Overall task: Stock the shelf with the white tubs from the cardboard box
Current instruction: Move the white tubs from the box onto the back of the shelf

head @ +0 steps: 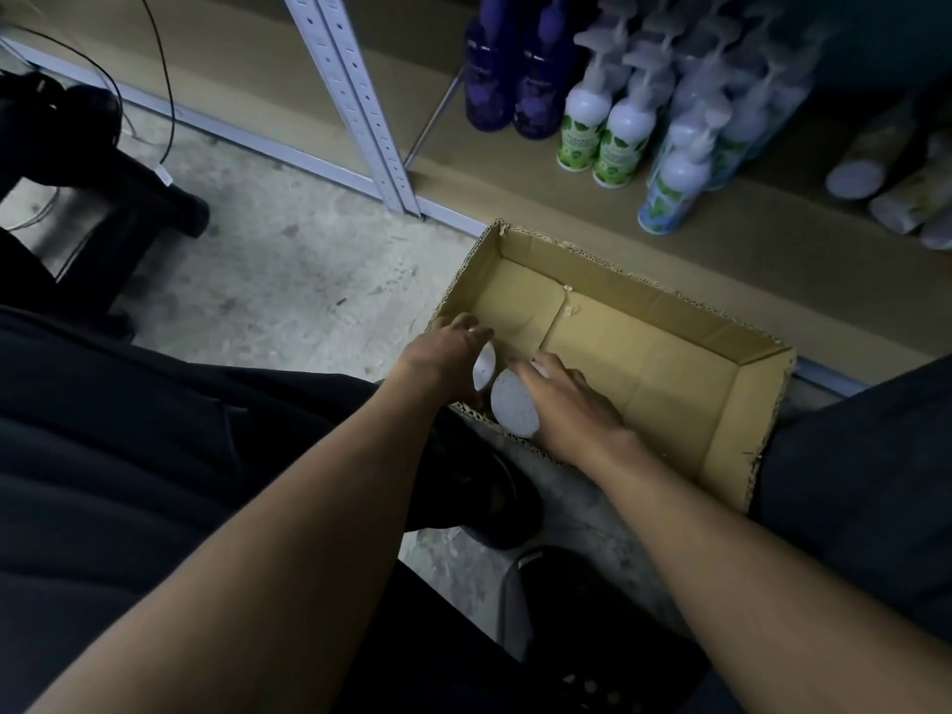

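Second tub [484,364] mostly hidden, seemingly

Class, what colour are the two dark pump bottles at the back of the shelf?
Purple: the pump bottles show in the head view, beside white ones.

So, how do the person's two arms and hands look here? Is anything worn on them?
Both forearms are bare, with no sleeves, gloves or watch visible. The left hand wears a thin, pale ring on one finger. The right hand shows no ring or other jewellery. Dark clothing covers the legs below the arms.
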Demonstrator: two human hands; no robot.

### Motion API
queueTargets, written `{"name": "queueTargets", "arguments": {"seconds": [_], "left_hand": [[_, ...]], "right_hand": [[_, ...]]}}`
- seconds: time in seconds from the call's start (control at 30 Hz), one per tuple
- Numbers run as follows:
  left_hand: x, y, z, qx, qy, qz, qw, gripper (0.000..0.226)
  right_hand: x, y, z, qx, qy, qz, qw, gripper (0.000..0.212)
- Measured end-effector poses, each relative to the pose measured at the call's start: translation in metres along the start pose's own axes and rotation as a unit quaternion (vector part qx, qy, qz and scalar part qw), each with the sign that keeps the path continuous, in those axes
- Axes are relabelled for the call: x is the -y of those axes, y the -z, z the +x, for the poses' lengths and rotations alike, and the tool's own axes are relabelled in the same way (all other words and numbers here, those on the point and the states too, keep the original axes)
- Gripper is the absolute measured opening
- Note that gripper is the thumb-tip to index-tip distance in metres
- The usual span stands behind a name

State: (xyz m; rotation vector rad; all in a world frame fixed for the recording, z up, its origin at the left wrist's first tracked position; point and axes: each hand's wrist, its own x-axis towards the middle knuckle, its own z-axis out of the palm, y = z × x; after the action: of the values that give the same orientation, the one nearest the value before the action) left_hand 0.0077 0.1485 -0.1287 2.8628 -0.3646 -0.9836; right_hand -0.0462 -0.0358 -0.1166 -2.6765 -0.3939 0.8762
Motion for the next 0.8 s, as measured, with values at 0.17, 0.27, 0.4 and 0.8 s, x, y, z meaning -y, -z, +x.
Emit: {"name": "queueTargets", "arguments": {"seconds": [0.17,0.27,0.4,0.8], "left_hand": [[-0.003,-0.004,-0.003,-0.022,0.015,0.016,1.000,0.095],[-0.005,-0.005,-0.004,-0.036,0.022,0.029,0.999,0.086],[-0.007,-0.003,-0.006,-0.031,0.023,0.031,0.999,0.086],[-0.019,0.026,-0.016,-0.050,0.040,0.016,0.998,0.088]], "right_hand": [[-0.001,-0.003,0.004,-0.009,0.011,-0.008,1.000,0.081],[-0.003,-0.003,0.003,0.000,0.028,-0.012,1.000,0.088],[-0.008,-0.006,-0.001,0.001,0.037,-0.006,0.999,0.093],[-0.011,0.012,-0.005,-0.044,0.014,0.057,0.997,0.089]]}}
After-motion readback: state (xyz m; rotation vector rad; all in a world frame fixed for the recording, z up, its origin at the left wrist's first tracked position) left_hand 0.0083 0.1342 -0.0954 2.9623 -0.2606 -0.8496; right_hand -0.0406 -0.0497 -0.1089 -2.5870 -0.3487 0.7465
